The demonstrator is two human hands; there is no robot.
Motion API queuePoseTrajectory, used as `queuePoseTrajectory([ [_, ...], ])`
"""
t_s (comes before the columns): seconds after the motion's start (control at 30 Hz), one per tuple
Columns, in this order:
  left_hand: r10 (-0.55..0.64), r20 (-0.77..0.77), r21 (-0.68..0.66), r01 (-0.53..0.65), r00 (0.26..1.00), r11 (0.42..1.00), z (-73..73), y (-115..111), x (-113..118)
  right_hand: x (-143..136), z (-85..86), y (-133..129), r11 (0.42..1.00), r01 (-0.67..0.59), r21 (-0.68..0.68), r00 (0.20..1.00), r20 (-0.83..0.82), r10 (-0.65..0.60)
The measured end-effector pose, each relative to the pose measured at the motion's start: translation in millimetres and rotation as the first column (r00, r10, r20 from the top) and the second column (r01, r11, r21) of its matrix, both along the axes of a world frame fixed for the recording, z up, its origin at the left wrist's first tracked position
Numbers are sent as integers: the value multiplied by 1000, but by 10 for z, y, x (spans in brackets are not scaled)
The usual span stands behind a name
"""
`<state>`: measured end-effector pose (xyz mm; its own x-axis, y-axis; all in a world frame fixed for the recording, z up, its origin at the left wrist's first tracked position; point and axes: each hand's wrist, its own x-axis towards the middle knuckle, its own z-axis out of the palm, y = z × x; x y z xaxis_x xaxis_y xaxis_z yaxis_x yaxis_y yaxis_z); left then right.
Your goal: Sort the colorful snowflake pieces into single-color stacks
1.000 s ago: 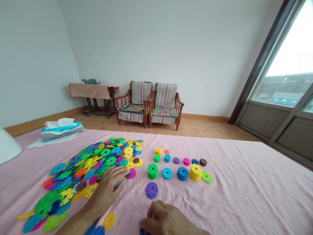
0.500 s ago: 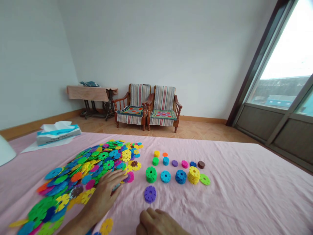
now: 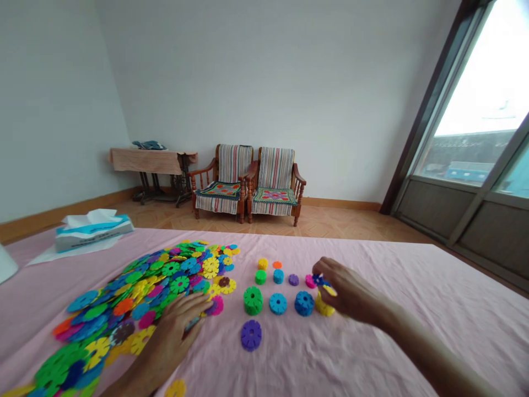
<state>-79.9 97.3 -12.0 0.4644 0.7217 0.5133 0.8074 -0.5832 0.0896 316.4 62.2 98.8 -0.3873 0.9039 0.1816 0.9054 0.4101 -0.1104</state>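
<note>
My left hand [image 3: 182, 322] lies at the right edge of a large pile of coloured notched discs [image 3: 136, 292], fingers spread; a small blue-grey piece shows by its fingers. Over the right end of the sorted discs is my right hand [image 3: 345, 286], its thumb and fingers closed round a dark blue disc [image 3: 318, 279]. Beneath that hand sits a yellow stack [image 3: 324, 306], partly covered. To its left stand a blue stack [image 3: 304, 303], a light blue one [image 3: 278, 303] and a green one [image 3: 253, 300]. Nearer me lies a purple stack [image 3: 251, 334].
Behind these is a row of smaller discs, with green [image 3: 260, 277] and purple [image 3: 293, 279] among them. A tissue box [image 3: 93, 230] rests at the back left of the pink cloth [image 3: 372, 364]. Two wooden chairs [image 3: 273, 194] stand beyond.
My right hand has moved from the front edge forward and right to the discs, and now has a dark blue disc in its fingers. My left hand has barely moved.
</note>
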Motion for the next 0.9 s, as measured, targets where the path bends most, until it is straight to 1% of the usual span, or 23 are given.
queuePoseTrajectory([
  [0.1, 1, 16, 14, -1, 1000, 1000, -4, 0, -5, 434, -70, 294, 998, 57, -15, 998, 33, -56],
  [0.17, 2, 14, 28, -2, 1000, 1000, -5, -1, -10, 592, -165, 415, 998, 54, -42, 997, 59, -52],
  [0.23, -2, 5, 45, 2, 1000, 999, -4, -2, -15, 656, -262, 478, 997, 37, -69, 996, 80, -32],
  [0.3, -6, 1, 61, 6, 1000, 998, -2, -1, -21, 655, -335, 505, 996, 20, -83, 996, 92, -12],
  [0.37, -7, 5, 69, 7, 1000, 998, 1, -1, -26, 626, -371, 513, 996, 7, -84, 995, 101, 1],
  [0.6, -5, 15, 55, 4, 1000, 998, 27, -16, -18, 532, -366, 498, 997, -25, -72, 991, 131, 34],
  [0.9, 13, -28, 25, -12, 1000, 1000, 69, -37, 1, 501, -461, 513, 996, -27, -84, 989, 143, 39],
])
